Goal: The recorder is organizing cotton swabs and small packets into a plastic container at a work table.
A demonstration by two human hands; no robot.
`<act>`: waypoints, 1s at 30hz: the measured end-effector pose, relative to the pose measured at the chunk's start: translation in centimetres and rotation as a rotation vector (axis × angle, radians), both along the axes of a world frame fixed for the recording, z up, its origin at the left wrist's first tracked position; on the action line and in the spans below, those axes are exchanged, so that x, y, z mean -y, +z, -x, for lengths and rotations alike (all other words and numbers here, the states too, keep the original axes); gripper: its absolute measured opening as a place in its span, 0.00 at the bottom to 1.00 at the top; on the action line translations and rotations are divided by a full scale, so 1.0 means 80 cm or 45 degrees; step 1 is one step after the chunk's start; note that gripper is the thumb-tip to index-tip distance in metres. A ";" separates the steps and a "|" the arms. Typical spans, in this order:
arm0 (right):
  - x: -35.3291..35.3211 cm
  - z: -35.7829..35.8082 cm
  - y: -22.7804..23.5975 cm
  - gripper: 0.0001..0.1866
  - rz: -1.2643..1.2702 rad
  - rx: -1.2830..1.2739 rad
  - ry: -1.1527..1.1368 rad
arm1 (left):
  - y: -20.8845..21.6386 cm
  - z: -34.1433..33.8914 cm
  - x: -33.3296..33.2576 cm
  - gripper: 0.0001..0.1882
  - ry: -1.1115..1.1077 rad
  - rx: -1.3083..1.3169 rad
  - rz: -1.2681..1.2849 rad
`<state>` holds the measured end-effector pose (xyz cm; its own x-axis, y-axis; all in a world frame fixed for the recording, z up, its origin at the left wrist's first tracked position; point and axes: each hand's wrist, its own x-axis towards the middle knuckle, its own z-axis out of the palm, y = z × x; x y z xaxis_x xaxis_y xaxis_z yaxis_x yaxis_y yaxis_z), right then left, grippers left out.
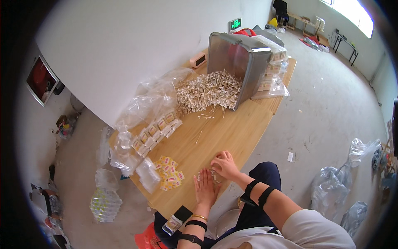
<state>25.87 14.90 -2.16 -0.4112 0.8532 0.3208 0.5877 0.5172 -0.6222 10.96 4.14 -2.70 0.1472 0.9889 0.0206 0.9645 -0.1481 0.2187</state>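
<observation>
Near the table's front edge, my left hand [205,187] lies flat, fingers stretched out, over a small spread of cotton swabs [214,176]. My right hand [226,166] is just to its right, fingers bent and drawn together at the far end of these swabs; what is between its fingertips is hidden. Left of my hands, several small yellow-and-white printed cards [169,173] lie in a loose group. Farther back, a large heap of cotton swabs [209,91] spills from a grey plastic bin [257,62] tipped on its side.
Clear plastic bags [145,103] and a row of small packed boxes [153,135] line the table's left side. Bagged packs [273,70] stand behind the bin, near a pink clock [198,60]. A black-and-white packet [177,220] sits by my left wrist. Plastic bags [331,186] litter the floor.
</observation>
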 end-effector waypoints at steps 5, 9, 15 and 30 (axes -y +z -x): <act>-0.015 0.011 0.007 0.08 -0.043 0.181 0.204 | -0.008 0.001 0.001 0.44 0.015 -0.010 -0.071; -0.024 0.013 0.015 0.07 -0.044 0.436 0.348 | -0.015 0.002 0.002 0.44 0.007 0.017 -0.102; -0.066 0.024 0.013 0.05 -0.353 0.661 0.064 | -0.019 -0.002 0.002 0.44 0.013 0.070 -0.136; 0.081 -0.026 0.028 0.44 -0.053 0.407 0.263 | 0.008 0.059 0.036 0.50 0.284 0.149 -0.024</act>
<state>27.98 8.42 0.08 -0.6582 0.7308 0.1810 0.6295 0.6661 -0.4001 6.25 1.26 -2.10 -0.0794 0.9959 0.0438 0.9421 0.0606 0.3299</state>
